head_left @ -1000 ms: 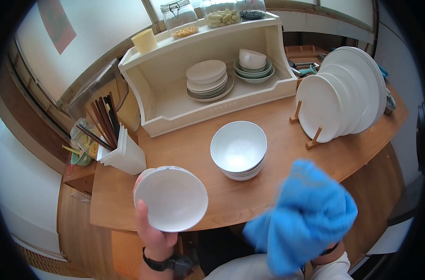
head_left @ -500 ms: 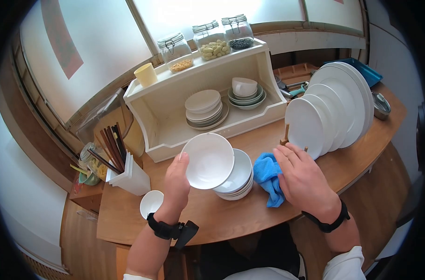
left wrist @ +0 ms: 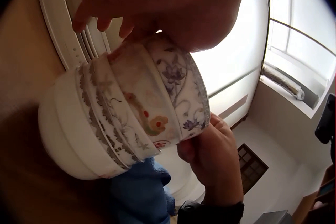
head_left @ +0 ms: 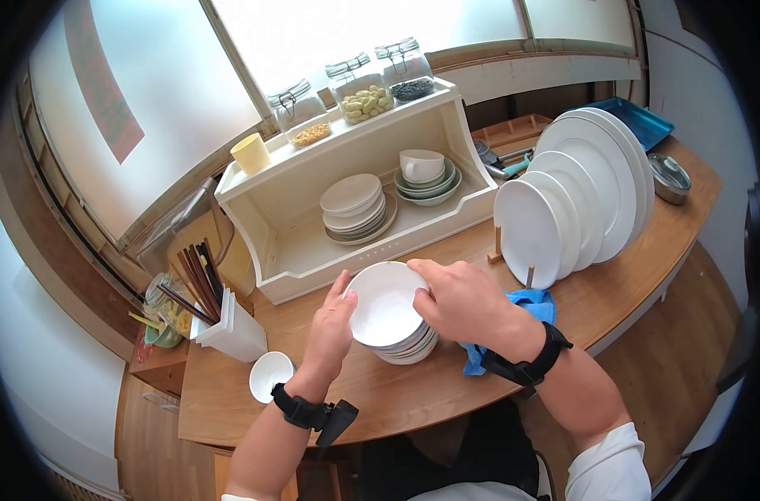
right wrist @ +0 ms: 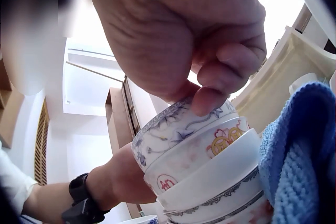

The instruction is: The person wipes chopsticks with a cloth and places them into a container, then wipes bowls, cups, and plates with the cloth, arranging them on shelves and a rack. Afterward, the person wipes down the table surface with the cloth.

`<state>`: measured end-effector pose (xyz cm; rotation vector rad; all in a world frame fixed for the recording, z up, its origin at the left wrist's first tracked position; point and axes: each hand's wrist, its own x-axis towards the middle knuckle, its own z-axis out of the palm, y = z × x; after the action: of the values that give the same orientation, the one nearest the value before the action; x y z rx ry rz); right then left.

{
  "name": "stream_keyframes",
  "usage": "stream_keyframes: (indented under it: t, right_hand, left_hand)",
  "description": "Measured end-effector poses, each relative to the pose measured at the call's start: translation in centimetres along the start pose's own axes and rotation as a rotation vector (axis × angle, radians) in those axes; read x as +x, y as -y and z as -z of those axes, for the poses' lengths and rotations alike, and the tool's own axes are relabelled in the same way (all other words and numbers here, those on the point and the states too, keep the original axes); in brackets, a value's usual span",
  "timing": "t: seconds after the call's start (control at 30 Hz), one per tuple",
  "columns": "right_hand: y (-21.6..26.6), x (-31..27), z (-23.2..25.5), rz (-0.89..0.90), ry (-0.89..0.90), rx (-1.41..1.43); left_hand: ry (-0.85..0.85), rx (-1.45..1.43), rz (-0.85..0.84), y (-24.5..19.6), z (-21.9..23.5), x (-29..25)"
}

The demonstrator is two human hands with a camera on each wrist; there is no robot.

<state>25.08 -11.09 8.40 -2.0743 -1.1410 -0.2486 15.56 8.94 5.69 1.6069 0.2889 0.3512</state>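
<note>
A stack of white bowls stands near the table's middle, its top bowl (head_left: 386,305) facing up. Purple flowers decorate the outside of the top bowl (left wrist: 178,85) in the left wrist view. The left hand (head_left: 326,338) holds that bowl's left side, fingers along the wall. On the opposite side the right hand (head_left: 472,305) pinches the rim, its fingers curled in the right wrist view, where the hand (right wrist: 194,40) is above the stack. A blue cloth (head_left: 530,307) lies on the table, partly behind the right hand and forearm.
A small white bowl (head_left: 271,376) sits at the left, near a white holder (head_left: 234,332) of chopsticks. Behind the stack is a cream shelf (head_left: 380,255) with dishes inside and jars on top. White plates (head_left: 526,234) stand in a wooden rack at the right.
The blue cloth has left the right hand and lies on the table. The left hand has brought its bowl onto the stack, and the right hand has moved left to grip the rim.
</note>
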Motion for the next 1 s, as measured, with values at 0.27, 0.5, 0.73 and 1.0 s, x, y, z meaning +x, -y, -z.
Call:
stream_keyframes:
  t: [0.27, 0.5, 0.73, 1.0]
  right_hand:
    - [-0.5, 0.4, -0.5, -0.015, 0.011, -0.004]
    - [-1.2, 0.5, -0.9, 0.034, 0.012, 0.001]
    - [0.7, -4.0, 2.7, -0.180, 0.197, 0.419]
    - [1.7, -6.8, 0.7, -0.579, 0.490, 0.809]
  left_hand:
    - [-0.023, 0.055, 0.012, 1.1, 0.1, 0.2]
    - [0.039, -0.102, 0.239, -0.1, -0.2, -0.4]
    - [0.169, -0.235, 0.379, 1.7, 1.5, -2.6]
    - [0.182, -0.282, 0.339, 1.9, 0.8, -3.4]
